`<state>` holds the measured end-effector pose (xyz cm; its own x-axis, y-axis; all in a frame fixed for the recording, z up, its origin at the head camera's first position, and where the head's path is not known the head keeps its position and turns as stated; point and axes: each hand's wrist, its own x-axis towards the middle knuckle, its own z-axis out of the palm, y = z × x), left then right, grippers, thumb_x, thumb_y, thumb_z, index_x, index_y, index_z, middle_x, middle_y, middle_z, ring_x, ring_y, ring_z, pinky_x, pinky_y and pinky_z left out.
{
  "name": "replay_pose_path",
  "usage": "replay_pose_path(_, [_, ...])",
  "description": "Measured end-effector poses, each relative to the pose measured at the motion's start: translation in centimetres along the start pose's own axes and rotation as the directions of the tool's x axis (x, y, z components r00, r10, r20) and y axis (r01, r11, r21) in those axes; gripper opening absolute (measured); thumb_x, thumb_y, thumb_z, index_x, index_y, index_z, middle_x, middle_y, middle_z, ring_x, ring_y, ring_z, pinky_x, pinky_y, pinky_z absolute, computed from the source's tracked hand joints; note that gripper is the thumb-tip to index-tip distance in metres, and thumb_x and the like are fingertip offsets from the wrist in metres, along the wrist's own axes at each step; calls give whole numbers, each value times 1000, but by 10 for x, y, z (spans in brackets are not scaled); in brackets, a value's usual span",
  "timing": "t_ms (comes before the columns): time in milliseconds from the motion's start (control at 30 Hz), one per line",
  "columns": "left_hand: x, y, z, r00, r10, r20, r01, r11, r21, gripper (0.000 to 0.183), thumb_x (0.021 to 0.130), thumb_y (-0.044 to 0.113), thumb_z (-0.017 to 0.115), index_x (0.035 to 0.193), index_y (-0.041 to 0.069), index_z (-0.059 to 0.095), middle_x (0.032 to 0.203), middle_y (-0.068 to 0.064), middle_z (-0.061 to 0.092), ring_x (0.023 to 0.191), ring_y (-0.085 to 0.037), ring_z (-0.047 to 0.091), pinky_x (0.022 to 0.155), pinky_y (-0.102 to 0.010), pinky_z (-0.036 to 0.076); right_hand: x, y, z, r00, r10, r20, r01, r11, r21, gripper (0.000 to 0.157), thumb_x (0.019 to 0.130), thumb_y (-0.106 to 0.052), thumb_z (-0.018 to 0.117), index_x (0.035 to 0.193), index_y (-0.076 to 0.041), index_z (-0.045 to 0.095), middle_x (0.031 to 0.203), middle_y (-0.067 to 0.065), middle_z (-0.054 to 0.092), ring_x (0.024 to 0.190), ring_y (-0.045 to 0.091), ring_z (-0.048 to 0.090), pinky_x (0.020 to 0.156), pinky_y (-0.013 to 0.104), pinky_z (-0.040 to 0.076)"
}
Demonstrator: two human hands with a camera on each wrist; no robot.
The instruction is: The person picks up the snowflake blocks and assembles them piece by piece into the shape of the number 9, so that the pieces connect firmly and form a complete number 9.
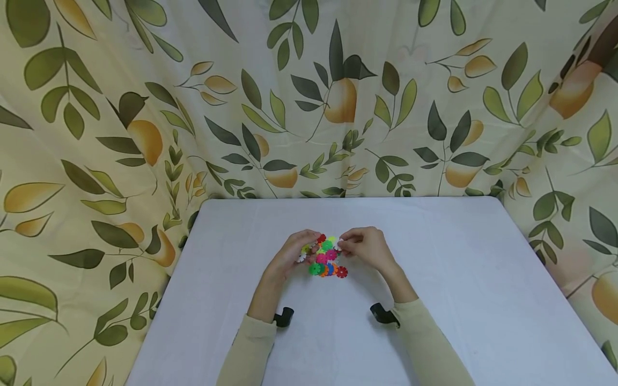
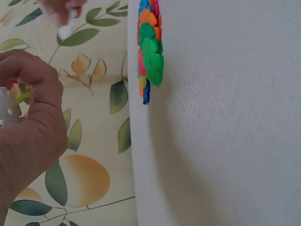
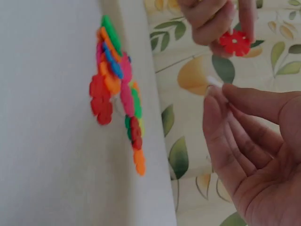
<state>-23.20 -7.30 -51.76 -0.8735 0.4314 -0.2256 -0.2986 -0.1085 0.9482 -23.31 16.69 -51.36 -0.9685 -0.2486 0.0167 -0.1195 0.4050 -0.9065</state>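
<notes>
My left hand (image 1: 289,253) is raised over the table and grips a few joined plastic snowflake discs. Among them are a red disc (image 3: 235,43), a white disc (image 2: 6,107) and a yellow piece (image 2: 22,97), partly hidden by the fingers. Thumb and fingertips of my right hand (image 1: 370,246) pinch a white snowflake disc (image 3: 215,82), seen nearly edge-on in the right wrist view. The two hands are close together but apart. Between and below them, a pile of loose snowflake discs (image 1: 331,257) in green, pink, orange, blue and red lies on the table.
A white cloth covers the table (image 1: 463,279). Patterned curtains (image 1: 299,107) with leaves and fruit hang behind it and at both sides. A black wrist-camera mount (image 1: 285,317) sits by the left wrist, another black mount (image 1: 383,313) by the right.
</notes>
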Motion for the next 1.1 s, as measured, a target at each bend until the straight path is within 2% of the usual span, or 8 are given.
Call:
replay_pose_path(67, [0,0,0,1000,0,5,0,1000,5,29,108,28,55,119,2,59,77,-1,51,60,-12,46,51,-19,39,0,-5,0,1000,10,2,-11,997,73,17,95,-13,78,103,2,76,84,16,77,74,35,77,71,48,63])
replay_pose_path(167, [0,1,0,1000,8,23,-8,1000,12,31,110,30,52,114,1,58,76,-1,49,59,-11,43,51,-21,33,-1,-11,0,1000,24,0,-24,989,143,21,96,-14,77,108,4,75,88,23,76,74,34,77,69,43,64])
replay_pose_path(300, [1,0,0,999,18,41,-19,999,42,33,111,36,49,109,4,59,77,-1,50,61,-12,44,57,-24,35,-2,-16,1,999,32,-10,-29,977,211,25,96,-16,77,109,5,74,93,26,76,74,31,77,67,35,63])
replay_pose_path(433, [0,0,1,999,23,47,-26,997,70,34,110,36,50,113,4,59,80,-1,52,66,-13,45,61,-25,38,-3,-19,2,999,36,-19,-30,969,246,26,96,-17,77,108,6,74,94,28,75,75,35,77,68,36,63])
replay_pose_path(667, [-1,1,3,1000,7,25,-9,996,93,33,110,37,48,118,7,59,84,-2,51,73,-17,46,64,-27,39,-4,-19,2,999,41,-16,-36,967,254,28,96,-18,77,108,7,74,93,27,75,76,38,76,70,39,64])
replay_pose_path(900, [0,0,4,999,33,18,-35,985,169,29,110,33,50,117,7,62,92,-13,53,80,-25,48,70,-31,42,-4,-19,2,999,36,-4,-34,967,252,25,96,-18,77,105,5,76,86,20,76,72,35,75,69,41,64])
replay_pose_path(1000, [0,0,5,999,41,25,-45,983,178,30,109,31,51,117,4,63,93,-9,55,83,-26,49,76,-35,43,-4,-18,2,1000,23,1,-23,972,236,23,96,-18,76,105,4,77,85,21,75,73,39,74,67,38,64])
replay_pose_path(1100, [0,-1,5,998,40,53,-50,980,195,37,108,31,50,117,-3,63,86,-3,54,84,-26,49,80,-38,41,-4,-18,1,1000,15,3,-16,974,225,21,97,-17,75,106,2,78,87,23,75,73,39,73,67,36,63])
